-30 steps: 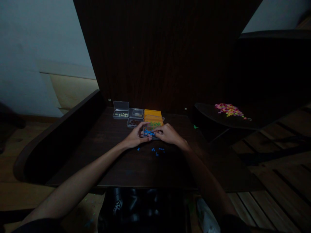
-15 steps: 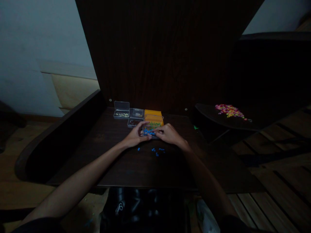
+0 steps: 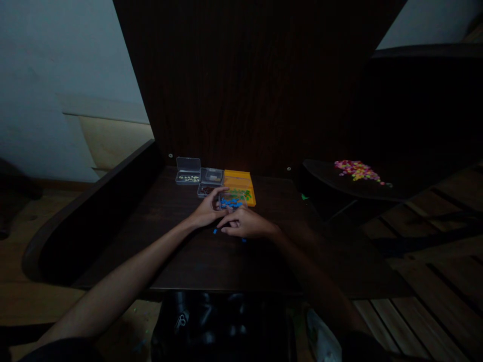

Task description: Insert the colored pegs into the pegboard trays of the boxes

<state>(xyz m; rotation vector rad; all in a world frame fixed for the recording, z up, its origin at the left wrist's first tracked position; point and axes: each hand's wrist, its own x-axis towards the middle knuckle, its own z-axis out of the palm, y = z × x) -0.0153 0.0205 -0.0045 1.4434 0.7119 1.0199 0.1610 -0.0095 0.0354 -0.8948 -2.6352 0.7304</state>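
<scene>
My left hand (image 3: 206,211) rests on the dark table, its fingers curled round the left side of a small clear box of blue beads (image 3: 230,203). My right hand (image 3: 245,225) lies palm down just in front of that box, fingers pinched low over loose blue beads (image 3: 215,231) scattered on the table. Whether the fingertips hold a bead is hidden in the dim light. Behind the box sits an orange box (image 3: 241,181) with green beads in it.
Three small clear boxes (image 3: 187,172) stand in a cluster at the back left of the table (image 3: 181,251). A pile of pink and yellow beads (image 3: 356,171) lies on a dark round surface to the right. A raised dark rail runs along the table's left side.
My right hand has drawn back from the blue bead box toward me and now covers the loose blue beads on the table. My left hand stays at the box.
</scene>
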